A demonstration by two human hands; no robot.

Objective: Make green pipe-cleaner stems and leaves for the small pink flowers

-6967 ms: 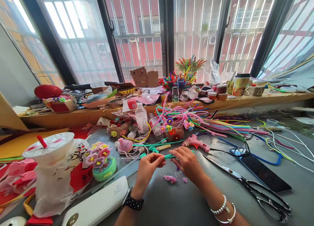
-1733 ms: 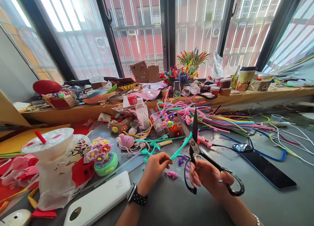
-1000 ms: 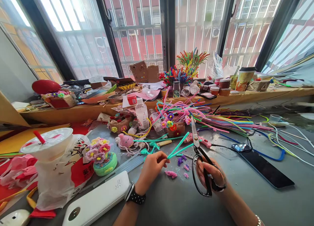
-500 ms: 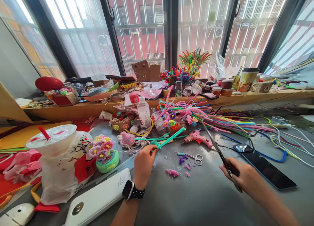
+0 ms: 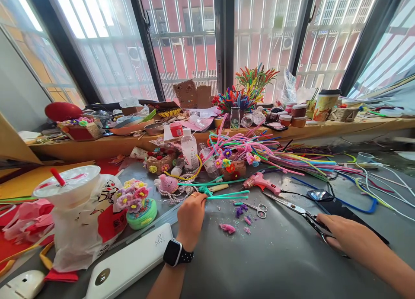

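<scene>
My left hand [image 5: 192, 210], closed in a pinch, holds several turquoise pipe cleaners [image 5: 228, 196] whose free ends point right. A darker green fuzzy piece [image 5: 205, 189] shows just above its fingertips. Over on the right, my right hand [image 5: 335, 232] has its fingers through the handles of large scissors [image 5: 300, 209]. Their blades look closed and point up and left, with the tips near the pink glue gun [image 5: 261, 182]. Small scissors [image 5: 257, 209] lie between the hands, beside purple fuzz [image 5: 241, 210] and pink scraps [image 5: 227, 228].
A white power bank [image 5: 129, 264] and a bagged drink cup [image 5: 78, 221] stand left, near a small flower pot [image 5: 141, 214]. A phone [image 5: 356, 223] lies under the right hand's side. Bundled pipe cleaners [image 5: 292, 158] and bottles [image 5: 189, 149] fill the back.
The large scissors have swung down to the right and lie flatter, with my right hand shifted right. The turquoise pipe cleaners have tipped from slanting upward to nearly level.
</scene>
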